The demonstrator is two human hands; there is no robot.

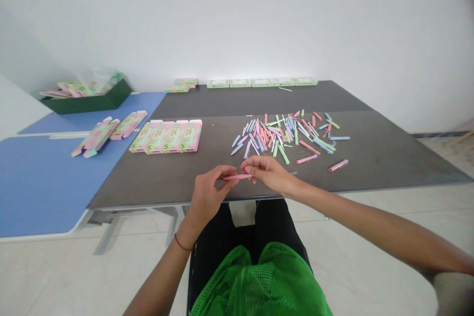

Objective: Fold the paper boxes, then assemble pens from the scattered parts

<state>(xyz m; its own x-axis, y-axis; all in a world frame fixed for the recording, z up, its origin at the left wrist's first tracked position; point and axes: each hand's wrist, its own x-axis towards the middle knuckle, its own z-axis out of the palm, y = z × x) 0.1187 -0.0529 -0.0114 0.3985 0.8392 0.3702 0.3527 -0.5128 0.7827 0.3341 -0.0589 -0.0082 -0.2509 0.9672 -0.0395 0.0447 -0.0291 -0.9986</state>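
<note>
A slim pink pen-like piece (pixel 237 177) is held level between my two hands, just above the front edge of the dark table (pixel 166 185). My left hand (pixel 213 185) pinches its left end between thumb and fingers. At its right end, my right hand (pixel 264 170) closes its fingertips on it, covering that end. Beyond my hands lies a loose heap of pink, green, blue and purple pen parts (pixel 274 136) with thin white sticks among them. A pink pen part (pixel 338 165) rests apart at the right.
Pink-green cartons (pixel 172 137) lie side by side at left, with more cartons (pixel 99 136) near the blue table (pixel 40 182). A dark green box (pixel 89 103) holds cartons and plastic. Several boxes (pixel 262 82) line the back edge. A white stick (pixel 285 89) lies nearby.
</note>
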